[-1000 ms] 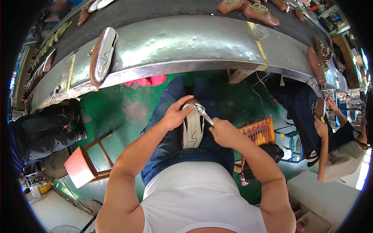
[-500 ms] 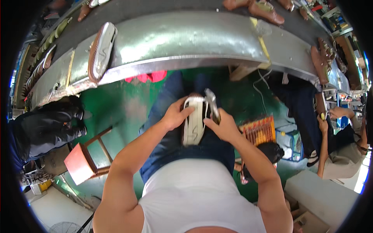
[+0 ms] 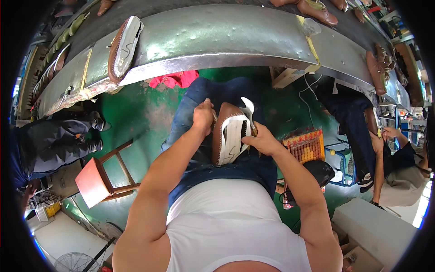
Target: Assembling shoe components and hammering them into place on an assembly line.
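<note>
On my lap lies a brown shoe upper (image 3: 220,119) with a white underside (image 3: 234,138), sole side up, with stitching around its edge. My right hand (image 3: 262,138) is closed around a hand tool with a shiny curved metal head (image 3: 248,108); its kind is unclear. The right thumb presses against the right side of the shoe. Beside the shoe's left edge, my left hand (image 3: 203,117) is closed in a fist. Something small shows between that fist and the shoe, too little to name.
A metal-covered bench (image 3: 195,41) curves ahead, with a similar shoe (image 3: 124,50) near its left front edge. A stool (image 3: 97,181) stands at left, a beaded seat cover (image 3: 306,146) at right. Another person's hands (image 3: 377,140) work at far right; another person's legs (image 3: 68,136) show at left.
My left hand has come off the shoe's top and closed to its left. The shoe has tilted, showing more brown side. My right hand still grips the tool; the view has shifted slightly.
</note>
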### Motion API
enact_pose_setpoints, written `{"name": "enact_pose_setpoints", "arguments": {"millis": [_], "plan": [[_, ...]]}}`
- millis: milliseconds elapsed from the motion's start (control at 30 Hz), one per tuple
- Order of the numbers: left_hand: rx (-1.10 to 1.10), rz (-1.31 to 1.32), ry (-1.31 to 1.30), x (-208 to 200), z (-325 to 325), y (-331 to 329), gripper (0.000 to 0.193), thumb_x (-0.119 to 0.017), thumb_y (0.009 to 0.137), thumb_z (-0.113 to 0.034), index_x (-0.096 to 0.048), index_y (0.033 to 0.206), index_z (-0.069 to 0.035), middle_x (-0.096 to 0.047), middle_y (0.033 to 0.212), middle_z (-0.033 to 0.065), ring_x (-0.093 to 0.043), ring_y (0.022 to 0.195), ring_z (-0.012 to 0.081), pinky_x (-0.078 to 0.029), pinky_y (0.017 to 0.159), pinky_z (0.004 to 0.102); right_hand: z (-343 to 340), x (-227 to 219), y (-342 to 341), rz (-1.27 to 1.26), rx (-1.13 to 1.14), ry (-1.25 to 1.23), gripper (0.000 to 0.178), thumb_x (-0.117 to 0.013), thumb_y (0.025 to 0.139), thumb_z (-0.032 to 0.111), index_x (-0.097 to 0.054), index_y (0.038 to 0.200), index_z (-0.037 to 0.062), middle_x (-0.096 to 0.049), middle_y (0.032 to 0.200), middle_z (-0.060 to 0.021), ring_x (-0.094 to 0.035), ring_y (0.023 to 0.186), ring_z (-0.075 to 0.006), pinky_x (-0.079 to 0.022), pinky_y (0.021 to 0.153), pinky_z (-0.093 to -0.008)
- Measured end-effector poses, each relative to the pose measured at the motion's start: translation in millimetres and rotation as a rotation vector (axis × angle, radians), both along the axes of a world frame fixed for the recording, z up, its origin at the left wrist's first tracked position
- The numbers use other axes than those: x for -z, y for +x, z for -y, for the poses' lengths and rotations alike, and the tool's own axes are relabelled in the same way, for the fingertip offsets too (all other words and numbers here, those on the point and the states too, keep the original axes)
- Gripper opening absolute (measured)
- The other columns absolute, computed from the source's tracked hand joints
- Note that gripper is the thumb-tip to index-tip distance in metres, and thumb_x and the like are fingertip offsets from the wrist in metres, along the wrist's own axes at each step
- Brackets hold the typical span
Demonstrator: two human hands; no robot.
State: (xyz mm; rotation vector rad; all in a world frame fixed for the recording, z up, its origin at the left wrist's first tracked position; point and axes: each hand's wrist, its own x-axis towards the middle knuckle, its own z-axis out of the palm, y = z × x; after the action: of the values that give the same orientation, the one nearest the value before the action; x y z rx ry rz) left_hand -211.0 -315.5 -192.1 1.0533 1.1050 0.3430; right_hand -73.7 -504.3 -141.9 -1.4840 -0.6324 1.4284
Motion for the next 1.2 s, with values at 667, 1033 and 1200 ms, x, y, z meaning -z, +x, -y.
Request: {"name": "enact_pose_setpoints", "arguments": {"millis": [667, 1033, 1200], "plan": [[0.591, -0.066, 0.119, -38, 43, -56, 0.036, -0.055, 0.1, -0.023, -0.062, 0.124, 0.003, -0.071, 0.101, 0.0075, -0.064, 0.089, 0.0121, -0.051, 0.079, 0.0282, 2, 8, 3, 0.398, 0.043, -0.216, 0.036, -0.072, 0.074, 0.012, -0.054, 0.1, -0.0064, -0.065, 0.078, -0.0129, -0.066, 0.063, -0.0193, -0.054, 0.06, -0.033], [0.644, 0.027, 0.156, -16, 70, -77, 0.097, -0.075, 0.077, -0.005, -0.017, 0.154, 0.001, -0.047, 0.145, 0.0163, -0.047, 0.131, 0.0212, -0.034, 0.111, 0.0315, 24, -83, 0, 0.71, -0.432, -0.179, 0.023, -0.06, 0.092, 0.021, -0.057, 0.102, 0.0, -0.065, 0.088, -0.0238, -0.063, 0.087, -0.0455, -0.048, 0.077, -0.0491], [0.63, 0.031, 0.234, -28, 74, -67, 0.092, -0.074, 0.08, -0.007, -0.019, 0.153, 0.004, -0.047, 0.144, 0.0174, -0.047, 0.131, 0.0222, -0.034, 0.111, 0.0315, 2, -93, 7, 0.803, -0.234, 0.068, 0.033, -0.064, 0.089, 0.018, -0.059, 0.116, -0.0009, -0.067, 0.089, -0.0185, -0.065, 0.081, -0.0357, -0.051, 0.075, -0.0402]]}}
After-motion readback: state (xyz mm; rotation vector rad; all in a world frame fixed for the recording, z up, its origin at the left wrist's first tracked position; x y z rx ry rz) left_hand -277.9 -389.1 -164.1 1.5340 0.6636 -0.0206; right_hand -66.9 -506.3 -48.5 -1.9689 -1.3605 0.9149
